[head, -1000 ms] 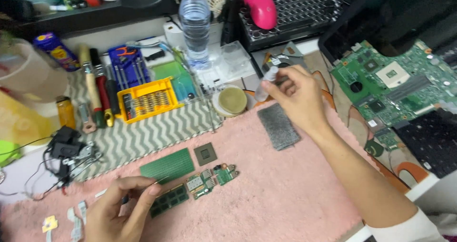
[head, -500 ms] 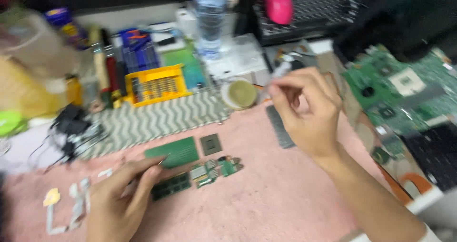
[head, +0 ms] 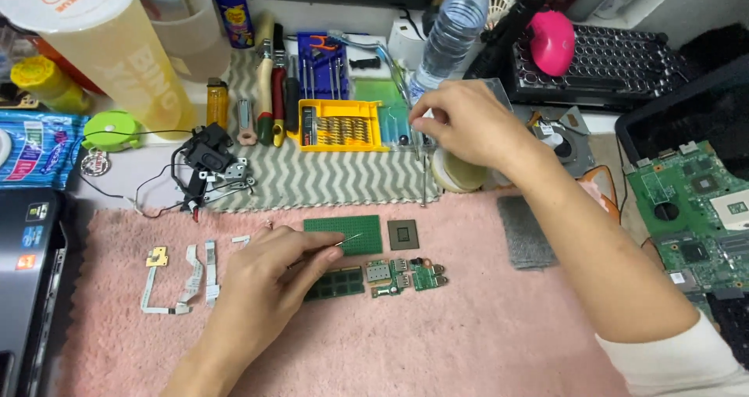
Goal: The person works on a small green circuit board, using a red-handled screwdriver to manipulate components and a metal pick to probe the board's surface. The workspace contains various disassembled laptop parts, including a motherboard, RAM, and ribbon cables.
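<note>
My left hand [head: 269,280] rests on the pink mat [head: 484,342] and pinches a thin metal pick [head: 343,242]. The pick's tip lies over a green rectangular board [head: 343,229]. A square chip [head: 403,234] sits just right of that board. Below them lie a dark memory module [head: 335,283] and a few small green boards [head: 406,275]. My right hand [head: 468,124] is raised by the yellow bit set [head: 339,128], fingers pinched on a thin screwdriver [head: 422,180] that hangs down toward the mat's edge.
Also here: a tape roll [head: 460,177] under my right wrist, grey pad [head: 524,233], water bottle [head: 452,30], pink mouse [head: 552,42], keyboard [head: 624,65], motherboard [head: 702,210] at right, ribbon cables [head: 181,276], a wired speaker part [head: 207,159], a large cup [head: 109,53], laptop [head: 23,288] at left.
My right hand has moved left from above the grey pad to the yellow bit set, carrying the thin screwdriver. My left hand stays by the green board, its pick tip now over it.
</note>
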